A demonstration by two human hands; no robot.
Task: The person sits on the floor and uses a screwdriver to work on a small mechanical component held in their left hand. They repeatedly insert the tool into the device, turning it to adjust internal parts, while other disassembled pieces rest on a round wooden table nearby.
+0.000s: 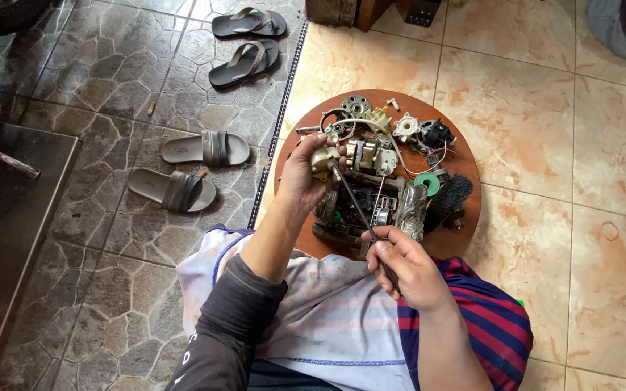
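1. The right hand (407,269), nearest the camera above a striped cloth (487,318) on the lap, has its fingers closed around the handle of a screwdriver (353,199).
2. The screwdriver's dark shaft slants up and left, its tip touching a small brass-coloured metal part (323,161).
3. The left hand (300,177) is clamped on that part, holding it over the near left edge of a round wooden board (465,156).
4. The board carries motor pieces, a gear (356,106), a green ring (427,183) and a black brush (447,199).
5. Farther left, two pairs of sandals (204,148) lie on the stone floor (110,72).
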